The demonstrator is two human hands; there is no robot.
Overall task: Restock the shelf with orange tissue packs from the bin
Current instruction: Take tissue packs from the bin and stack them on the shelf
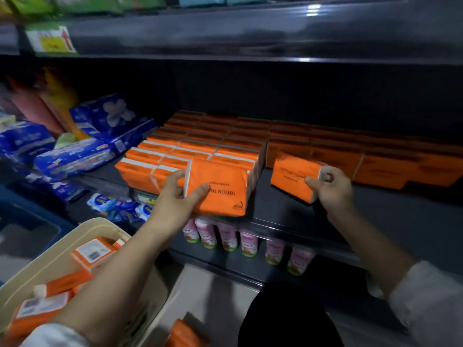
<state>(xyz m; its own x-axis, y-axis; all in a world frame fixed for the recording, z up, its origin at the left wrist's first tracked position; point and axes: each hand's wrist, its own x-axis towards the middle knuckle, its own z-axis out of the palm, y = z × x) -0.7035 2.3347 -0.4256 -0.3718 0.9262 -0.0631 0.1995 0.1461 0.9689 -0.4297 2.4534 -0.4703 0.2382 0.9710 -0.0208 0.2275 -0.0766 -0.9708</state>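
The dark metal shelf [283,204] in a dim shop aisle carries stacked orange tissue packs [200,144] either side of a gap. The cream plastic bin [82,229] at lower left holds more. Placing is in hand: the left hand [175,199] grips the first orange pack [220,189], and the right hand [333,189] pinches the second orange pack [293,176] over the gap. Next, I judge, each must be set flush against its row.

two orange packs [220,189] held; one bin [50,264]; six pink cans [228,237]
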